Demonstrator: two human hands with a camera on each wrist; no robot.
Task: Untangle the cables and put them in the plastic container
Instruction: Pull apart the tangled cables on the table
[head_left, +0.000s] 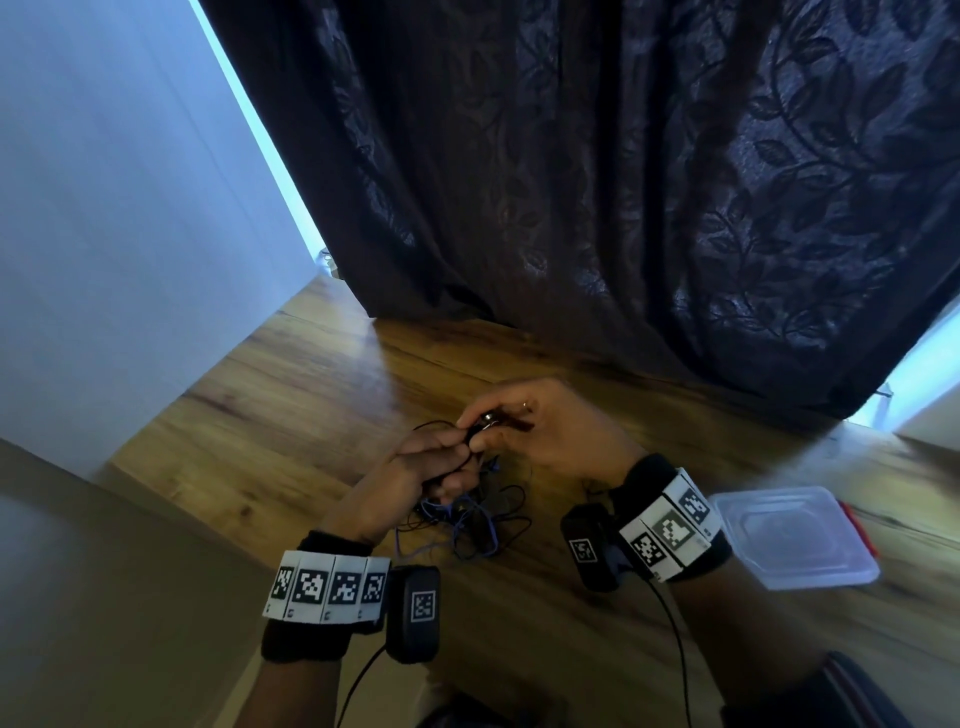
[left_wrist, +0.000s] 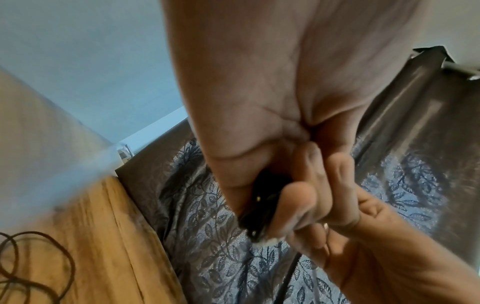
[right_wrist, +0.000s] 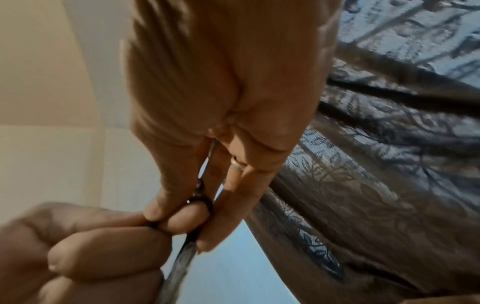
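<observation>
Clear plastic container sits lidded beside both hands, which pinch tangled cables together

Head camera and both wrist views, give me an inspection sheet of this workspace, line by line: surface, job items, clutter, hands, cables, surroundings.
Surface: wooden tabletop.
Job's things: tangle of cables on the table between the wrists; plastic container, clear, beside the right wrist, no cables seen in it; a red thing under its far edge, unclear what.
Clutter: nothing seen.
Grippers: left hand grips dark cable in curled fingers; right hand pinches a small metal-tipped plug at the fingertips, ring on one finger. The hands touch above the tangle.
Cables: black and purple strands, looped together; thin black leads run from the wrist cameras toward the body.
Surroundings: dark leaf-patterned curtain behind the table; pale wall to the left.
</observation>
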